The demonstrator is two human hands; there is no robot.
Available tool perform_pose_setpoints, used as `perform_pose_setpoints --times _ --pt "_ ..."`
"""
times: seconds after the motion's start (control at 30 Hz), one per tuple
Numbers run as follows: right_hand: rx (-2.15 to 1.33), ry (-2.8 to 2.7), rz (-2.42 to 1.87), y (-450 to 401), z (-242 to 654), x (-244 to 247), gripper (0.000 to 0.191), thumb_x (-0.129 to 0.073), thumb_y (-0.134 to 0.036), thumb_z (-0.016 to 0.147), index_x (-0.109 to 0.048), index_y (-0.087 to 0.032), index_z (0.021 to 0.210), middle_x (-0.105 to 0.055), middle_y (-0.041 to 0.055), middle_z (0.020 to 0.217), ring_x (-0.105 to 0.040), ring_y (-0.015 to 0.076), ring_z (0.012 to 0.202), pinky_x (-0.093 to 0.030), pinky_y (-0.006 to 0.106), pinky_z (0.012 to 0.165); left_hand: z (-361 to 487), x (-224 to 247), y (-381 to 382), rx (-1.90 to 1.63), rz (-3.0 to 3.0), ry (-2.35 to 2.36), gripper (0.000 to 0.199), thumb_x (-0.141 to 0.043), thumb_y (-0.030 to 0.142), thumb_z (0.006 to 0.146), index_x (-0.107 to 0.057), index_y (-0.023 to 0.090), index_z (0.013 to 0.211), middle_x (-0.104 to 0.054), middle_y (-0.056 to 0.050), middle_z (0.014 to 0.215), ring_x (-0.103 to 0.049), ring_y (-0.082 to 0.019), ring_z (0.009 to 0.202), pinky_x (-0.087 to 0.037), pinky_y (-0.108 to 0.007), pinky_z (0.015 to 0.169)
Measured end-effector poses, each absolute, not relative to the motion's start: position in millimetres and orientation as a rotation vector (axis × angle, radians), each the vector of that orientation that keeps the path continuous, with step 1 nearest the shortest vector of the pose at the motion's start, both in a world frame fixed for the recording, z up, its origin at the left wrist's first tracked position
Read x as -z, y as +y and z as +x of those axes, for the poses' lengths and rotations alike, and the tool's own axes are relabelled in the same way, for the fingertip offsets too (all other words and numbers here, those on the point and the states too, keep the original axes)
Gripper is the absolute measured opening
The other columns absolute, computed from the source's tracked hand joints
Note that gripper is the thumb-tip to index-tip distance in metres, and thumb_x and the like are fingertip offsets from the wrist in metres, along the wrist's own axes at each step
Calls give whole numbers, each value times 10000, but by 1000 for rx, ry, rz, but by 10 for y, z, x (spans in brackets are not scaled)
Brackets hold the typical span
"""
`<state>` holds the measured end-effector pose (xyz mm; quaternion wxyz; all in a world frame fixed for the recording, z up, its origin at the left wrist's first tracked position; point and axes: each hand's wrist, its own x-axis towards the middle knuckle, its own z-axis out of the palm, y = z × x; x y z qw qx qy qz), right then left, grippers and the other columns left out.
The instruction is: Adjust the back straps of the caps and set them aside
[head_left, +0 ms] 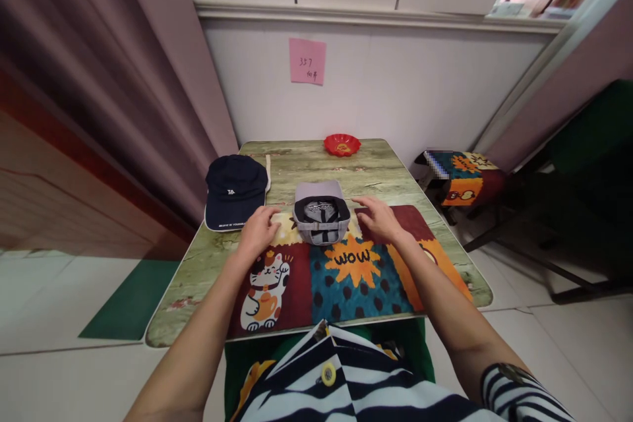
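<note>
Head view: grey fabric cap (321, 212) lies upturned on multicoloured rectangular printed mat (353, 297), between left hand (260, 229) and right hand (380, 217); fingers loosely spread, nothing held. Light, even two-sided grip should suit crown.

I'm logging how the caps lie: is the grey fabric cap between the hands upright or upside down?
Upside down: the grey fabric cap shows its opening and black inner band facing up.
</note>
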<state>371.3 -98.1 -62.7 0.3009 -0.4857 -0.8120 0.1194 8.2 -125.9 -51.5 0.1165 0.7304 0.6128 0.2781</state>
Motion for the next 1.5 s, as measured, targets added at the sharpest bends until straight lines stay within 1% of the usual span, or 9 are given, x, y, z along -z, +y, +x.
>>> perform_pose_setpoints --times 0.1,0.2,0.47,0.57,0.67,0.8,0.97,1.23,1.5 --pt "-204 -2308 -1245 -934 3659 671 698 -568 -62 751 -500 -254 1418 -553 113 1398 -516 286 1272 -417 481 1045 205 602 -1237 -704 2374 1661 602 -568 122 753 -550 216 1347 -535 -123 1364 -548 -284 1203 -435 -395 1023" --pt "-165 -2404 -1233 -887 3546 684 791 -559 -21 711 -459 -273 1453 -447 117 1497 -452 288 1336 -374 486 1074 320 657 -1180 -634 2473 1582 657 -536 79 753 -519 233 1391 -442 -118 1481 -419 -296 1359 -365 -460 1110" --pt "-261 -2499 -1205 -822 3407 489 421 -562 -49 750 -757 -269 1050 -458 85 1505 -438 294 1361 -182 557 1162 332 536 -944 -672 2442 1391 331 -536 117 736 -772 229 939 -594 -88 1369 -488 -295 1313 -326 -505 1143" --pt "-493 -2303 -1065 -814 3440 231 289 -581 -132 802 -764 -250 993 -609 79 1356 -530 280 1275 -277 526 1132 311 256 -930 -836 2154 1256 211 -630 211 750 -778 204 901 -688 -102 1234 -571 -298 1217 -366 -489 1113" --pt "-946 -2055 -821 -819 3465 -94 216 -614 -289 853 -753 -208 997 -737 52 1043 -667 232 998 -491 391 926 315 -83 -979 -991 1720 1022 261 -702 302 768 -762 163 980 -748 -102 1076 -658 -273 1062 -456 -443 1029" --pt "-1419 -1537 -701 -844 3382 -380 236 -672 -402 843 -722 -184 919 -705 -13 753 -632 127 656 -515 250 659 395 -371 -1066 -1200 1173 762 258 -736 253 757 -735 130 984 -763 -78 906 -711 -202 787 -553 -370 866" --pt "-1787 -898 -614 -894 3106 -257 147 -633 -306 863 -680 -188 938 -747 2 849 -690 148 769 -565 271 742 597 -257 -1160 -1313 728 631 193 -608 241 853 -724 147 975 -766 -85 951 -713 -261 980 -529 -433 962" --pt "-1996 -567 -491 -1173 2921 207 367 -566 -502 887 -641 -183 1054 -760 78 974 -692 261 1045 -556 451 923 843 109 -1446 -1292 498 490 621 -424 611 916 -628 135 1258 -711 -149 1186 -564 -335 1263 -436 -518 1070" --pt "-1953 -518 -558 -1226 2985 417 218 -692 -173 757 -664 -163 973 -771 52 854 -735 237 899 -582 395 886 843 292 -1459 -1260 400 688 355 -589 121 791 -668 138 1136 -767 -95 1035 -671 -282 1116 -490 -451 1039"
